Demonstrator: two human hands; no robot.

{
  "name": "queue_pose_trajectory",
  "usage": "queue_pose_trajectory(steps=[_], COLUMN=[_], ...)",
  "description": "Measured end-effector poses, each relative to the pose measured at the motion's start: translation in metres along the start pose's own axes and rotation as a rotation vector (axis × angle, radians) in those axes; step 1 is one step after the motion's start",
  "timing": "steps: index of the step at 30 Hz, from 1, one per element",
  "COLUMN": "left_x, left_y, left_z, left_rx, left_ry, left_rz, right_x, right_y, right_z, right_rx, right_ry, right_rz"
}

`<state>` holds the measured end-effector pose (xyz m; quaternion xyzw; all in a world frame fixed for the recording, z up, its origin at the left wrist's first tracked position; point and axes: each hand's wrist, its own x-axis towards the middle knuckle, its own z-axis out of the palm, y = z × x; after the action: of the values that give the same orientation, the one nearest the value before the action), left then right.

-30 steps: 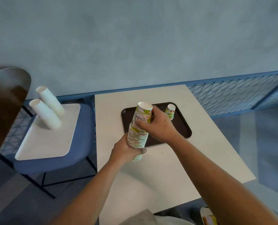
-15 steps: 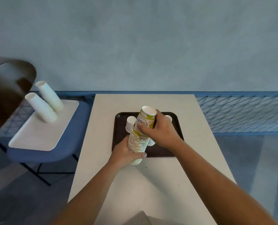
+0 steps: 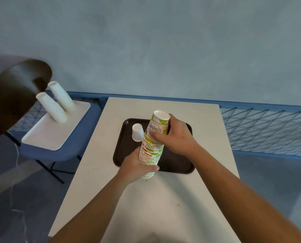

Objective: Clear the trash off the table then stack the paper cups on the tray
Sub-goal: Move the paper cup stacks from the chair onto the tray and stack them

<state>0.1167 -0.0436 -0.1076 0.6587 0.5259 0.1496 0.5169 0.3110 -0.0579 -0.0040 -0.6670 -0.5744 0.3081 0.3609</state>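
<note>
A tall stack of printed paper cups [image 3: 152, 148], upside down and tilted, is held above the near edge of the dark brown tray [image 3: 127, 149] on the white table [image 3: 181, 199]. My left hand [image 3: 137, 168] is shut on the stack's lower end. My right hand [image 3: 176, 135] is shut on the topmost cup near the upper end. A single white paper cup [image 3: 137, 132] stands upside down on the tray, just left of the stack. Part of the tray behind my right hand is hidden.
A blue chair [image 3: 58, 151] to the left carries a white tray [image 3: 53, 132] with two tall white cup stacks [image 3: 55, 104] leaning left. A dark curved chair back [image 3: 13, 95] fills the far left. A blue mesh railing [image 3: 269, 130] runs behind the table, right.
The view has swung so the table sits more square-on and the white cup on the tray has come into sight. Both hands keep hold of the cup stack over the tray's near edge.
</note>
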Motion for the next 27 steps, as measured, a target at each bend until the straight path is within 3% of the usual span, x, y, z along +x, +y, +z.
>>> queue_pose_trajectory(steps=[10,19,22,27], left_x=[0.011,0.028,0.032,0.04], left_y=[0.01,0.008,0.008,0.008], left_z=[-0.002,0.0,0.003,0.008], left_rx=[-0.002,0.018,0.029,0.019], left_ry=[0.007,-0.003,0.029,0.055], left_rz=[0.03,0.025,0.025,0.015], right_x=[0.012,0.019,0.027,0.044], right_y=[0.0,0.009,0.014,0.034], right_z=[-0.008,-0.021,-0.029,-0.043], right_rx=[0.027,0.195,0.348,0.829], right_ry=[0.035,0.218,0.264,0.33], right_rz=[0.006,0.06,0.131,0.282])
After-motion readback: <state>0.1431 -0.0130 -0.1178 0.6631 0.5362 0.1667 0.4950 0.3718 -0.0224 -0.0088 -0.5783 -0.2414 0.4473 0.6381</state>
